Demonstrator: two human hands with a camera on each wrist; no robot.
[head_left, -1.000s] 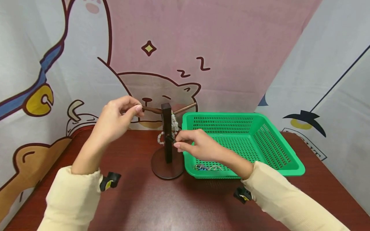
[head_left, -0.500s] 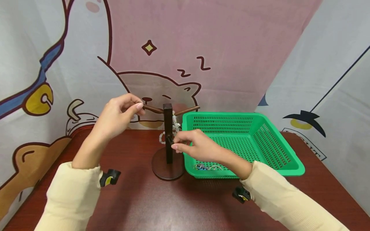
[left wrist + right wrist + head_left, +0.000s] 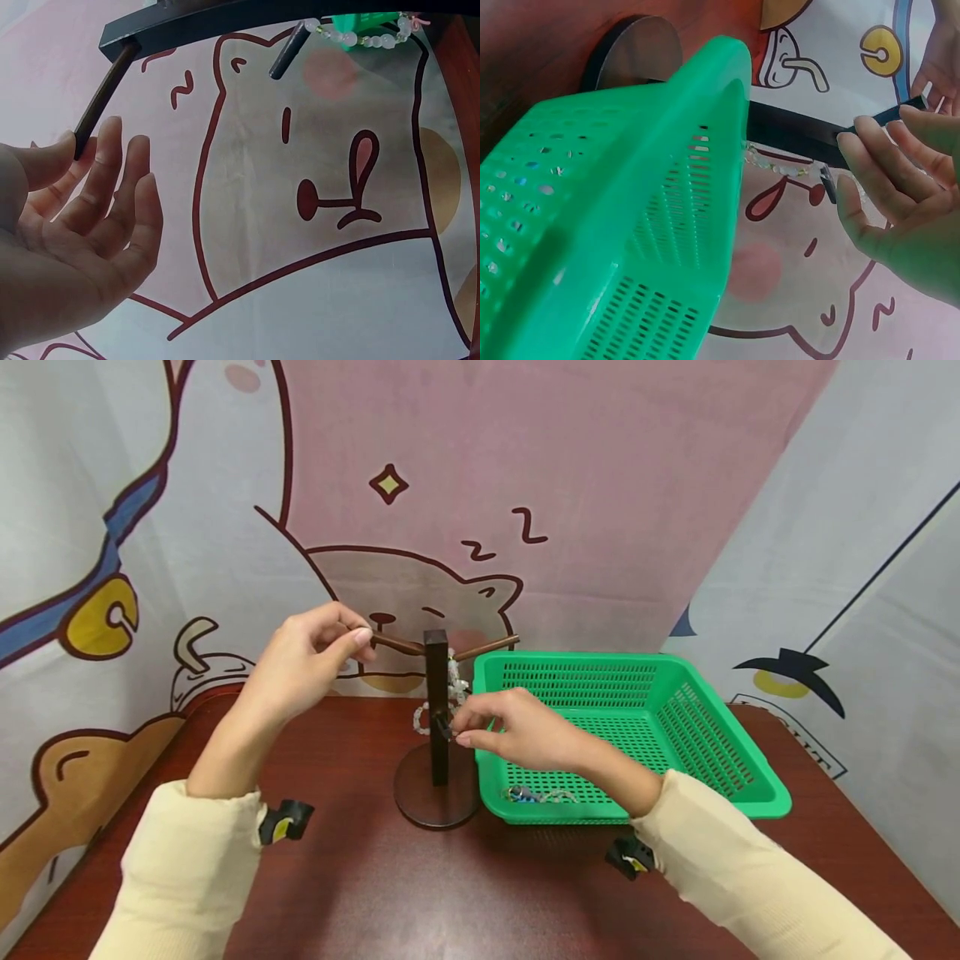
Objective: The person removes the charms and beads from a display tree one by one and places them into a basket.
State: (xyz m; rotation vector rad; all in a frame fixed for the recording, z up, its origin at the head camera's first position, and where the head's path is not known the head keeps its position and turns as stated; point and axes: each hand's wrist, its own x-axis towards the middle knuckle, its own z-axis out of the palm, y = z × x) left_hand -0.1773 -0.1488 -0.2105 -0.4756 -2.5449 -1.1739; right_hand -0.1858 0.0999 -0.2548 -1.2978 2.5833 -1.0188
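Observation:
A dark wooden jewelry stand with a round base and several slanting pegs stands upright on the table. My left hand pinches the end of its upper left peg between thumb and index finger; the other fingers are spread in the left wrist view. At the lower front peg, the fingertips of my right hand grip near its end. Clear and pale beaded bracelets hang behind the post, partly hidden by it and my right hand. One beaded bracelet hangs from a back peg.
Close to the stand's right side is a green perforated plastic basket. Blue and clear beaded jewelry lies in its near left corner. The reddish-brown table meets a cartoon-printed cloth at the back.
The stand has shifted and turned slightly, its upper pegs moving right. Since half a second ago my right hand has moved slightly right and up, showing more of the lower front peg.

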